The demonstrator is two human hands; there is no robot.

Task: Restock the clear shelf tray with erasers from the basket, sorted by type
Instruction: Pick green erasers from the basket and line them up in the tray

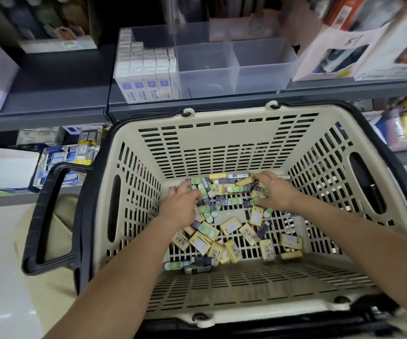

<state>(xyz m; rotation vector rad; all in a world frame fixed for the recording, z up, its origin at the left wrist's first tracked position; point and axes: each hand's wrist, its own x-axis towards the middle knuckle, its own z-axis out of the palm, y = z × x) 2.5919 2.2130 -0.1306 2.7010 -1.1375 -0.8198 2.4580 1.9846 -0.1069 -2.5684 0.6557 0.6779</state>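
A cream slotted basket [222, 133] stands in front of me, its floor strewn with several erasers: yellow-sleeved ones [230, 226] and green-and-purple ones [208, 214]. Both my hands reach into the pile at the far end. My left hand [180, 204] lies on the erasers with fingers curled down into them. My right hand [274, 189] does the same on the right side of the heap. What the fingers hold is hidden. On the shelf beyond sits the clear tray [258, 67]; its left compartment holds upright white-and-blue erasers [146, 69], and the middle and right compartments hold nothing.
The basket's black handle [50, 216] hangs out to the left. A grey shelf edge [197, 104] runs just behind the basket. Boxed goods [368, 45] stand right of the tray, and more stationery [63, 155] sits on the lower shelf at left.
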